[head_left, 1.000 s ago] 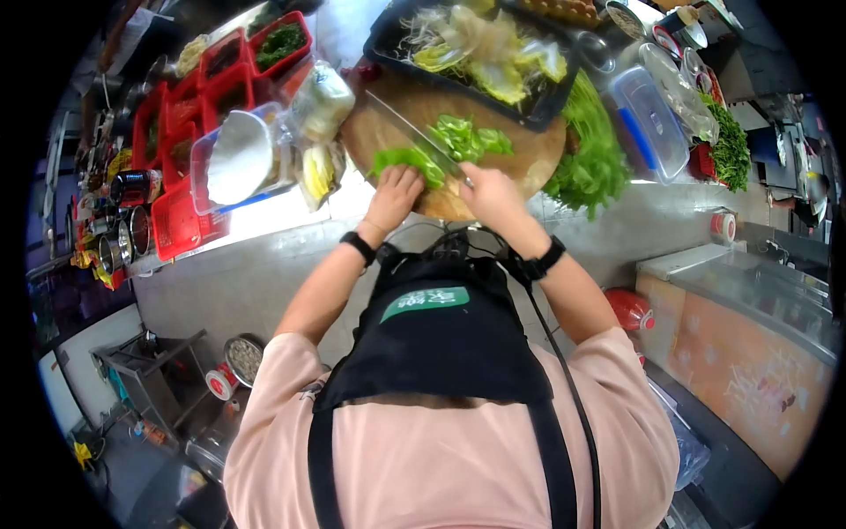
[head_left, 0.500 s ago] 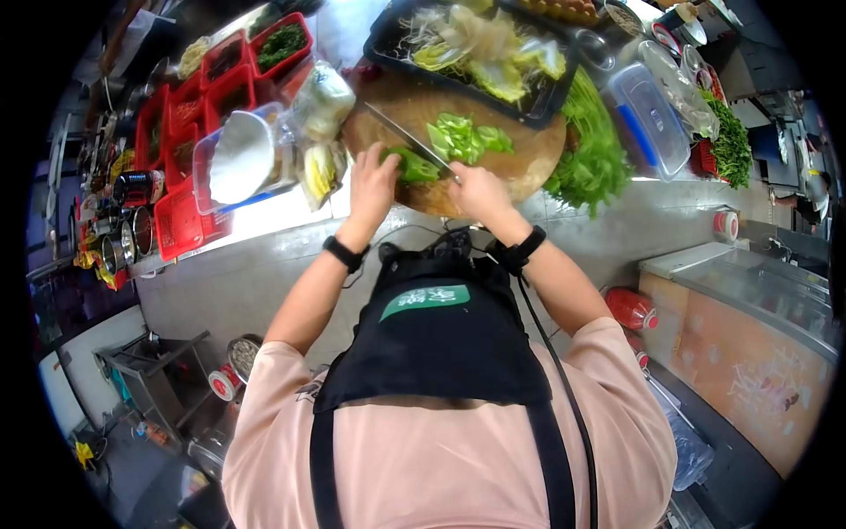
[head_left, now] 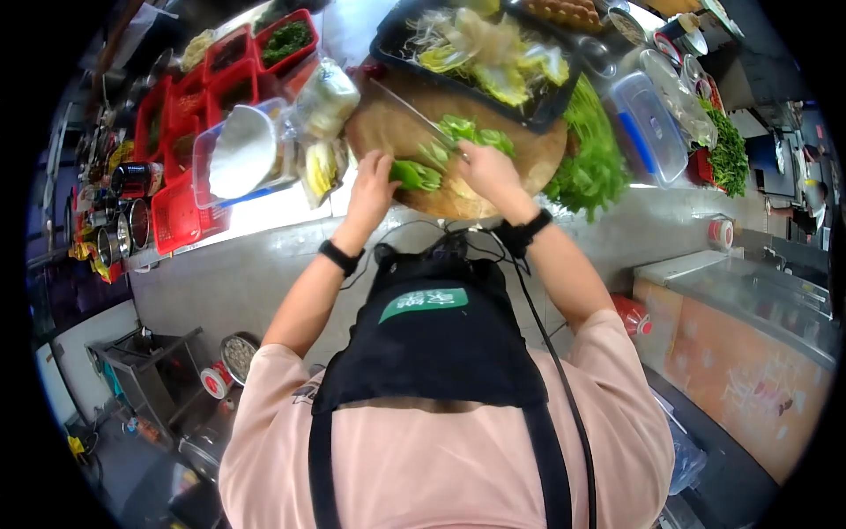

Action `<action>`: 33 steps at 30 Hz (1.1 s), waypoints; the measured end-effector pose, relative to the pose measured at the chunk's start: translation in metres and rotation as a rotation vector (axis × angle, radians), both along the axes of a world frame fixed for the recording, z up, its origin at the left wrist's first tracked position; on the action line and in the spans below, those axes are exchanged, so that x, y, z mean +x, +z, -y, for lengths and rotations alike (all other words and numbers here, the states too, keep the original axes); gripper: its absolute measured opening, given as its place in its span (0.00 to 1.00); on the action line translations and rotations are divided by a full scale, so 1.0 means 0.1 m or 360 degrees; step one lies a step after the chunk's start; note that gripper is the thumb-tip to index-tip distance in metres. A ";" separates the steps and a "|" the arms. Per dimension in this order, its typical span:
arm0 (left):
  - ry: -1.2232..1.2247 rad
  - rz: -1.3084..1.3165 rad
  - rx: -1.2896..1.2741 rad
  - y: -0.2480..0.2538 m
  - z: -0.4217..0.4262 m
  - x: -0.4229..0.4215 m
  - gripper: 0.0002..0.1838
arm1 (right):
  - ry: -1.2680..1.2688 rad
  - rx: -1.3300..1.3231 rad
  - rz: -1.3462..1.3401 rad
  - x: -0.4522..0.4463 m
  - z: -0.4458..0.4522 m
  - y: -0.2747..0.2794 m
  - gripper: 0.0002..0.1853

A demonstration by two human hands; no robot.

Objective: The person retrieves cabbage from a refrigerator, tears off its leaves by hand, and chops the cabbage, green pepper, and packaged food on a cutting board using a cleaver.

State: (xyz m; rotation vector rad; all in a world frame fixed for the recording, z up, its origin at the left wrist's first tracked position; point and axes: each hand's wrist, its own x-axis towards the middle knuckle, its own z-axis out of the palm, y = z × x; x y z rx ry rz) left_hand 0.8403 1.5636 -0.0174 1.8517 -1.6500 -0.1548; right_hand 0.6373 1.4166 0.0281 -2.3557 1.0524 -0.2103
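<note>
My left hand (head_left: 374, 183) is closed at the left side of a round wooden cutting board (head_left: 463, 199), its fingertips on a glossy green vegetable (head_left: 418, 175) that looks like a green pepper. My right hand (head_left: 489, 172) is wrapped round the handle of a kitchen knife (head_left: 411, 111). The long blade points up and left across the board, apart from the piece under my left hand. Cut green pieces (head_left: 480, 132) lie beyond the blade, partly hidden by my right hand.
A black tray (head_left: 564, 104) of yellowish leaves overlaps the board's far edge. Leafy greens (head_left: 586, 159) lie to its right, near a lidded plastic box (head_left: 648, 128). On the left are a bagged vegetable (head_left: 321, 167), a white bowl (head_left: 240, 154) and red baskets (head_left: 181, 216).
My right hand has moved slightly right and up with the knife, whose blade has come away from the green pepper. Cut pieces now lie between them. My left hand stays nearly in place.
</note>
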 end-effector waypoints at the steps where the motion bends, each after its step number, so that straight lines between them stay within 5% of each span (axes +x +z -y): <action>1: 0.0033 0.0006 0.0011 -0.01 0.01 -0.04 0.23 | -0.0056 0.0017 -0.0005 -0.02 -0.04 0.14 0.12; 12: -0.0011 0.0083 0.0074 0.05 0.01 -0.13 0.23 | -0.0021 0.0182 0.0003 -0.16 -0.47 0.36 0.12; 15: 0.0028 0.0098 0.0082 0.04 0.05 -0.18 0.22 | -0.0020 0.0033 -0.0095 0.08 -0.52 -0.14 0.11; 25: 0.0110 0.0238 -0.0107 -0.06 0.11 -0.30 0.10 | -0.0117 0.0016 0.0027 -0.10 -0.53 0.26 0.10; 33: 0.0044 0.0195 -0.0036 -0.05 -0.08 -0.29 0.07 | -0.0165 0.0157 -0.0118 0.26 -0.58 -0.05 0.10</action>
